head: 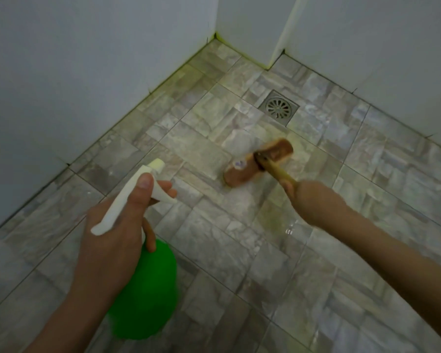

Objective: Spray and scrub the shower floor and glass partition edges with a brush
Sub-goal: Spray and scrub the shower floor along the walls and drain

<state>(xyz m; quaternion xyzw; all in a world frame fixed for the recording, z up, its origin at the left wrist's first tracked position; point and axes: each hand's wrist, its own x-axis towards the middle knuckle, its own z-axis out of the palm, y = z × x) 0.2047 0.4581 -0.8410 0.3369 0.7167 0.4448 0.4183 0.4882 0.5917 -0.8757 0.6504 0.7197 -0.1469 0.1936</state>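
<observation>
**Step in hand:** scrubbing the shower floor [367, 250] near the floor drain [279, 107].

**Position of parts.** The right hand [313, 202] has its grip closed round the handle [281, 175] of the scrubbing brush [252, 165]. The brush head lies on the tiles near the middle of the floor, just short of the drain. The left hand [117, 220] has its grip closed round the neck of the green spray bottle [148, 289]. Its thumb lies over the white trigger head [153, 171] and its fingers sit at the trigger. The bottle is held clear of the floor, nozzle aimed toward the left wall [61, 72].

**Recommended method.**
1. Press the brush head flat, so that the whole bristle face bears on the tile.
2. Work in short strokes across the grout lines as well as along them.
3. Spray ahead of the brush, not onto it. A yellowish film shows round the brush and along the floor-to-wall joint [178, 70]; these areas likely need more solution.
4. Drive loosened dirt toward the drain.

**Caution.** The tiles shine wet near the right forearm, so footing is probably slippery. No glass partition can be identified here.
</observation>
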